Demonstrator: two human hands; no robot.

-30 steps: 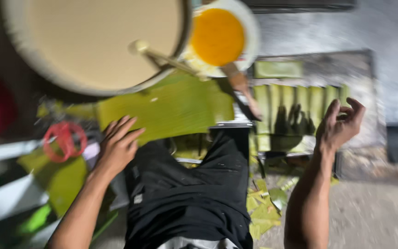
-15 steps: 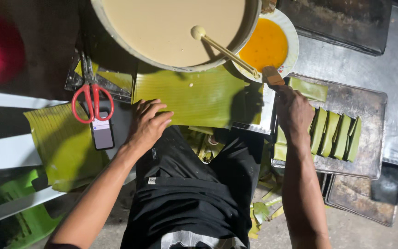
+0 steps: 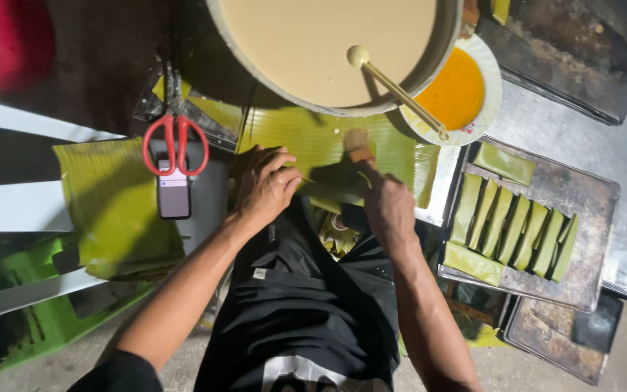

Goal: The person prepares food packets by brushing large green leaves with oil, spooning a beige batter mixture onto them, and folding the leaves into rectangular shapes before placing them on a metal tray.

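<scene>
Dim work area under my head camera, dark floor below my lap: compared with half a second ago my right hand (image 3: pixel 390 207) has come back from the white plate of orange liquid (image 3: pixel 489 109) and now grips a small brush (image 3: pixel 359 144) over the banana leaf (image 3: pixel 313 141), so coating of the leaf appears under way. My left hand (image 3: pixel 266 185) lies flat, fingers spread, pinning the leaf's near edge, much as before. Beyond both hands, the large basin (image 3: pixel 444 54) holds pale batter with a ladle (image 3: pixel 393 83); right of my right hand, a metal tray (image 3: pixel 589 239) carries folded leaf parcels (image 3: pixel 513 229); left of my left hand, red scissors (image 3: pixel 175 141) rest on a phone (image 3: pixel 174 196).
</scene>
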